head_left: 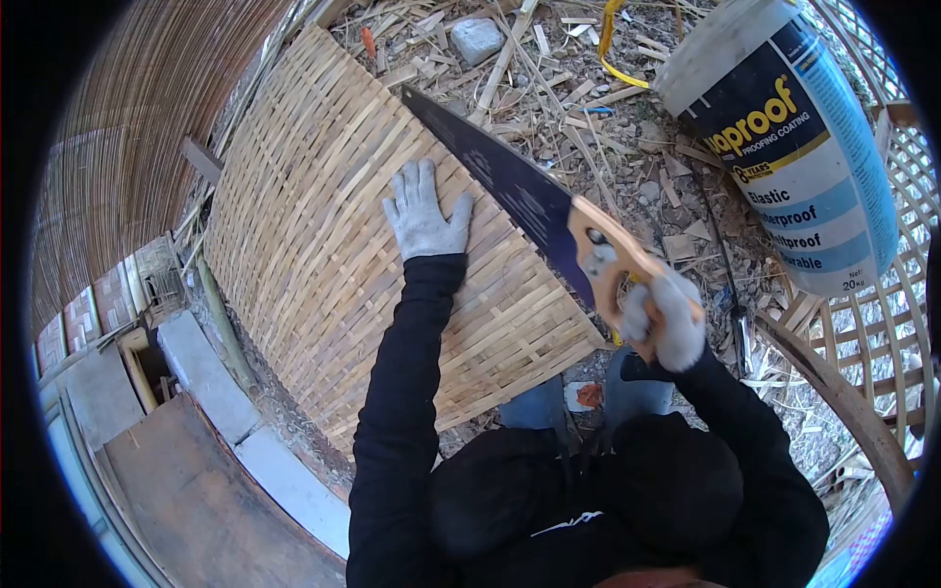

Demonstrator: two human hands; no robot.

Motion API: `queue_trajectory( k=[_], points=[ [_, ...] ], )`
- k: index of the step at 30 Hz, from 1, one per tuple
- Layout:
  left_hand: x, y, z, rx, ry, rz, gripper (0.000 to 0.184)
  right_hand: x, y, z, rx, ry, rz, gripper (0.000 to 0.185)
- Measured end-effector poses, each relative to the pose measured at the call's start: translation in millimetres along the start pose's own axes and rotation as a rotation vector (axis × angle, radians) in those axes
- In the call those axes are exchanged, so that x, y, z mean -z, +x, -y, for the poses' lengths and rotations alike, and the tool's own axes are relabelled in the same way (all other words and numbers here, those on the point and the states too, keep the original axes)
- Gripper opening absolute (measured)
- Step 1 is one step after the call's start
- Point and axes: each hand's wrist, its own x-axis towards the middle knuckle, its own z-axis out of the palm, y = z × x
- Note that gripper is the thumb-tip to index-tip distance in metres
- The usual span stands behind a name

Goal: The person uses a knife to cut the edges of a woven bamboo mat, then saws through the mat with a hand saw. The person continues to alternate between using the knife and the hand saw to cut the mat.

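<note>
My black-clad knees [495, 490] are filling the bottom centre; my left hand [427, 211] is lying open on woven bamboo matting [314, 216] mid-frame, my right hand [674, 318] gripping a handsaw [529, 201].

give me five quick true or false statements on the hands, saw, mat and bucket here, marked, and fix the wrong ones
1. The right hand grips the saw by its handle. True.
2. The left hand is bare. False: it wears a grey glove.
3. The left hand is spread on the woven mat. True.
4. The bucket is on the mat. False: the bucket is apart from it, at the picture's right.
5. The saw's handle is all black. False: it is light wood-coloured.
</note>
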Motion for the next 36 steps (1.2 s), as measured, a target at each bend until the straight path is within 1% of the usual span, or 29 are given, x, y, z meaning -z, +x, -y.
queue_trajectory(
  k=[2,4,7,9,11,14,17,20,23,26,29,31,33,35,36],
  points=[
    [1,0,-2,-0.010,0.007,0.001,0.089,1,-4,3,-0.013,-0.002,-0.015,0.043],
    [2,1,-4,-0.009,0.011,-0.006,0.085,-2,7,3,-0.010,-0.037,-0.019,0.042],
    [2,0,-5,0.001,0.005,-0.003,0.083,-22,60,-18,0.014,-0.103,0.051,0.038],
    [2,2,-4,0.003,0.008,-0.004,0.083,-54,102,-34,0.069,0.045,0.070,0.032],
    [1,0,-4,0.002,0.014,0.002,0.083,-78,137,-35,0.017,-0.007,0.056,0.029],
    [5,-1,-6,0.019,-0.011,0.009,0.084,-87,146,-18,-0.051,-0.004,0.001,0.029],
    [-1,0,0,0.010,0.014,0.009,0.084,-59,106,-21,0.061,-0.019,0.114,0.032],
    [2,1,-2,0.017,-0.001,0.026,0.089,-26,37,-7,0.017,-0.098,0.044,0.039],
    [0,0,-1,-0.009,0.001,-0.009,0.085,8,-19,5,0.053,-0.204,0.042,0.043],
    [1,0,-3,0.002,0.002,-0.001,0.085,8,-32,16,0.001,-0.099,-0.039,0.045],
    [1,0,-3,-0.006,-0.013,-0.011,0.084,-8,12,13,-0.019,-0.122,0.014,0.040],
    [0,0,-3,-0.003,0.000,-0.002,0.084,-31,63,-13,-0.001,0.022,0.047,0.033],
    [2,0,-3,-0.004,0.008,0.007,0.083,-63,115,-24,0.031,0.034,0.052,0.032],
    [4,0,-5,-0.006,0.008,0.014,0.083,-86,156,-27,-0.006,-0.029,0.020,0.031],
    [6,-1,-5,-0.003,0.002,0.013,0.083,-87,156,-25,-0.004,-0.047,0.025,0.031]
  ],
)
